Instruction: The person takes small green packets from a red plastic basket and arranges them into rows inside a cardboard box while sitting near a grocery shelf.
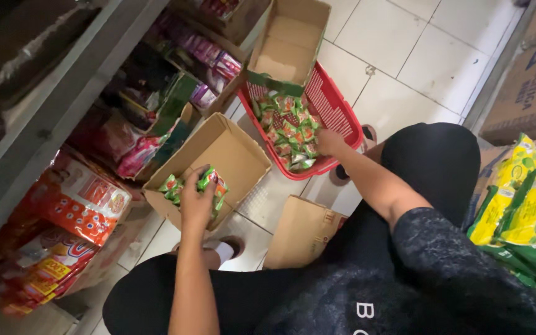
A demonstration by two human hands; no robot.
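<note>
On tiled floor [404, 56], beside a low shelf [63, 105], a person crouches over stock.

Left hand [196, 201]: grip closed around a bunch of small green-and-red sachets [213, 181], held over the open mouth of a cardboard box [231, 152]. More of the bunch shows to the left of the fingers, just above the box's near wall.

Right hand [330, 142]: reaches into a red basket [336, 105], fingers curled down onto a heap of like packets [290, 133]. Whether the grip has closed on any packet cannot be told.

Basket: red plastic, mesh walls, standing on the floor just beyond the box; the heap fills its near end.

Empty carton [290, 40]: brown, with a green strip on its near edge, resting in the far end of the basket.

Flat cardboard [302, 229]: lies on the floor near the person's knee, between the box and the dark trousers.

Shelf stock: orange-and-white packs [79, 201] low at the left; pink and purple packets [209, 56] in open cartons further along.

Right edge: yellow-and-green bags [522, 205] stacked near the person's right side, with a brown shipping carton [531, 80] behind them.
</note>
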